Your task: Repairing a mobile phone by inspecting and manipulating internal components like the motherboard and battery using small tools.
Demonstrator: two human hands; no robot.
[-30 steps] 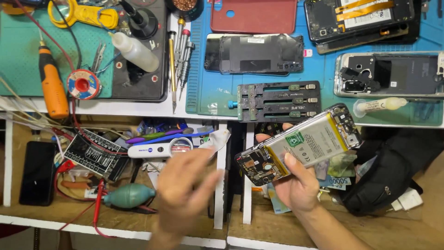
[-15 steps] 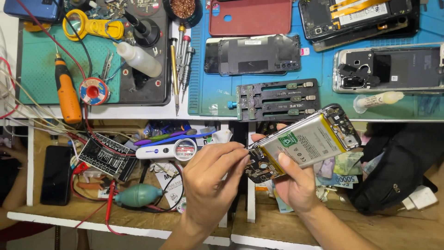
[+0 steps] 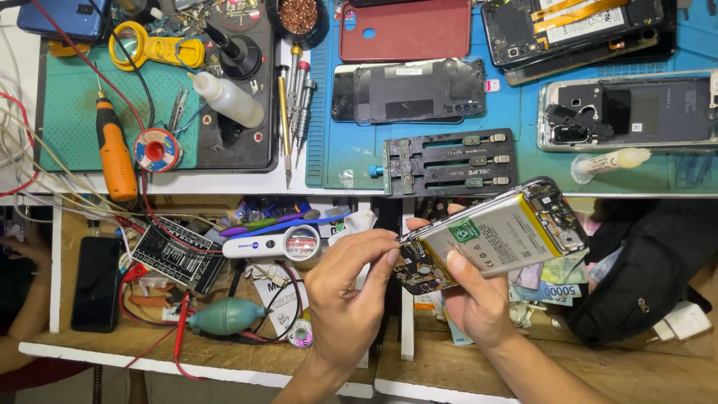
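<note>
Right grip: the right hand (image 3: 479, 299) clamps the opened phone (image 3: 490, 236) from below, thumb pressed on the battery (image 3: 493, 238), fingers behind the frame; it is closed on the phone.
Left grip: the left hand (image 3: 348, 288) has thumb and forefinger pressed together at the phone's lower left corner, touching the dark board end there; whether a small part or tool sits in the pinch, I cannot tell.
Phone position: held in the air, tilted, back cover off and innards up, just in front of the worktop edge (image 3: 224, 183) and above the open drawers.
Why held so: probably the right hand steadies the body at an angle that turns the corner toward the left fingertips.
Just beyond: a black board-holding jig (image 3: 449, 161) lies on the blue mat (image 3: 340, 142), directly above the phone.
Further out: a red back cover (image 3: 407, 30) and other opened phones sit on the blue mat.
Left side: an orange-handled iron (image 3: 116, 153), a squeeze bottle (image 3: 228, 101) and a row of screwdrivers (image 3: 295, 101) rest by the green mat (image 3: 67, 112).
Drawer: a teal air blower (image 3: 228, 314) and a black phone (image 3: 96, 283) lie in it.
</note>
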